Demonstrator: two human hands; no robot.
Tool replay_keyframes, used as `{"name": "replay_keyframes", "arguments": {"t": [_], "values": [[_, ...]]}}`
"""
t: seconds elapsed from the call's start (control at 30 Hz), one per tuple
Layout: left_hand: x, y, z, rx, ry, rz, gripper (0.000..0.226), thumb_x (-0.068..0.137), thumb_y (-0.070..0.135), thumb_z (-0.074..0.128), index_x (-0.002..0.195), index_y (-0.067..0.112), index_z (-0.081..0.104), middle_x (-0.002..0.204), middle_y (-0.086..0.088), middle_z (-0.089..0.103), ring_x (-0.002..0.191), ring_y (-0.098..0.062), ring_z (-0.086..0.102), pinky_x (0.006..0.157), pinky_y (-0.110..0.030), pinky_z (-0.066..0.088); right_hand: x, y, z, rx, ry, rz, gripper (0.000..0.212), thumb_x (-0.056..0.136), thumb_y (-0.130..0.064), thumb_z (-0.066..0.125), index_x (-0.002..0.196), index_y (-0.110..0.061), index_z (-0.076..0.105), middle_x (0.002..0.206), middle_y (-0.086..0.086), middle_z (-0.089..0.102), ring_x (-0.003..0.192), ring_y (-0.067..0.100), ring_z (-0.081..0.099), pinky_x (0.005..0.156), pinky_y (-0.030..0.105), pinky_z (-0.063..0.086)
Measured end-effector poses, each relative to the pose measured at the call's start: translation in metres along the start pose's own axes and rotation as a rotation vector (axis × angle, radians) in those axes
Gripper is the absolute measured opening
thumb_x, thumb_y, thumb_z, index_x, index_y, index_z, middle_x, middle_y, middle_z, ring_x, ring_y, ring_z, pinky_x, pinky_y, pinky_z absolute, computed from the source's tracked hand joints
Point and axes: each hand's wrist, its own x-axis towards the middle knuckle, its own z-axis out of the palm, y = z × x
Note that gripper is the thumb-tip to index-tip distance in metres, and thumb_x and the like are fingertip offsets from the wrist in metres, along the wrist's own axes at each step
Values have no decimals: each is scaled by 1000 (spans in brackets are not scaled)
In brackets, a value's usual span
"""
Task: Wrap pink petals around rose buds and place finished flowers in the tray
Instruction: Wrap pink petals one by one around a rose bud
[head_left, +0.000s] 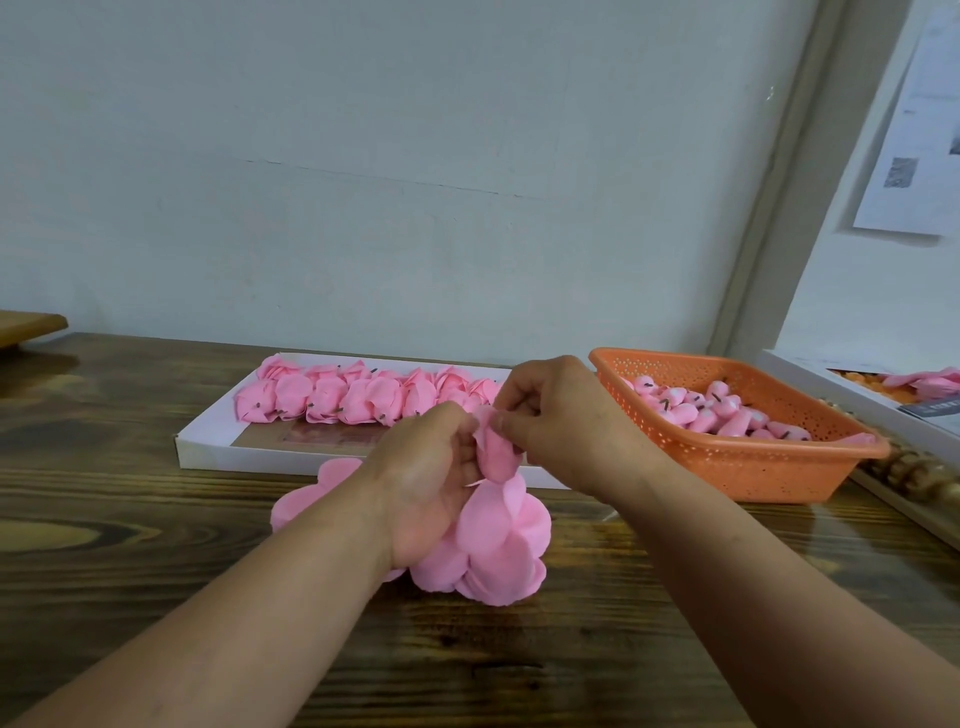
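Wrapping underway: left hand (434, 467) and right hand (550, 415) fingers pinch pink petal (496, 449) round hidden bud; next, white tray (208, 441).

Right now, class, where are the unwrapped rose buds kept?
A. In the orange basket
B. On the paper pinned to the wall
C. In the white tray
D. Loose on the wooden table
A: the small buds lie heaped in the orange basket, to the right of the hands; the white tray holds a row of finished flowers.
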Motion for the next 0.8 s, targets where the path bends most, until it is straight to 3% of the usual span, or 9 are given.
{"name": "replay_keyframes", "arguments": {"t": [0.2, 0.33, 0.43, 0.53, 0.67, 0.8], "values": [[-2, 3, -7, -116, -97, -93, 35, 94, 20, 40, 89, -1, 67, 84, -16, 67, 84, -25, 62, 92, -36, 46, -2, 2, -1, 27, -9, 17, 28, 81, -1, 62, 60, -18, 55, 52, -5, 54, 46, 7, 49, 54, 26, 45], [-1, 1, -12, -199, -130, -143, 29, 89, 6, 39, 93, -3, 66, 83, -17, 66, 84, -25, 61, 93, -35, 46, -4, 5, 1, 45, -16, 35, 15, 80, -1, 61, 67, -8, 62, 52, -5, 54, 43, 6, 48, 52, 26, 44], [-1, -3, -14, -82, -139, -119, 21, 83, 1, 50, 96, -2, 66, 90, -16, 65, 86, -23, 62, 88, -34, 51, -5, 7, 3, 58, -19, 35, 12, 81, -2, 61, 70, -5, 63, 51, -5, 55, 44, 8, 49, 53, 29, 46], [-3, -4, -14, 38, -158, -51, 17, 88, 3, 53, 86, 3, 69, 81, -10, 67, 73, -18, 64, 73, -27, 55, -5, 8, 4, 78, -11, 44, 14, 82, -3, 62, 68, -6, 62, 51, -3, 56, 45, 10, 50, 54, 31, 46], [-4, -5, -12, 169, -166, 12, 17, 91, 2, 54, 101, -2, 68, 93, -15, 66, 89, -23, 58, 88, -35, 44, -3, 10, 6, 80, 5, 63, 19, 81, -3, 61, 64, -11, 61, 49, -5, 56, 45, 12, 50, 53, 29, 44], [-6, -2, -10, 264, -135, 21, 18, 91, 0, 57, 103, 2, 69, 96, -14, 71, 90, -24, 65, 87, -43, 52, -2, 11, 5, 133, -15, 98, 17, 80, -2, 59, 63, -5, 62, 41, -4, 54, 38, 9, 50, 46, 24, 41]]}}
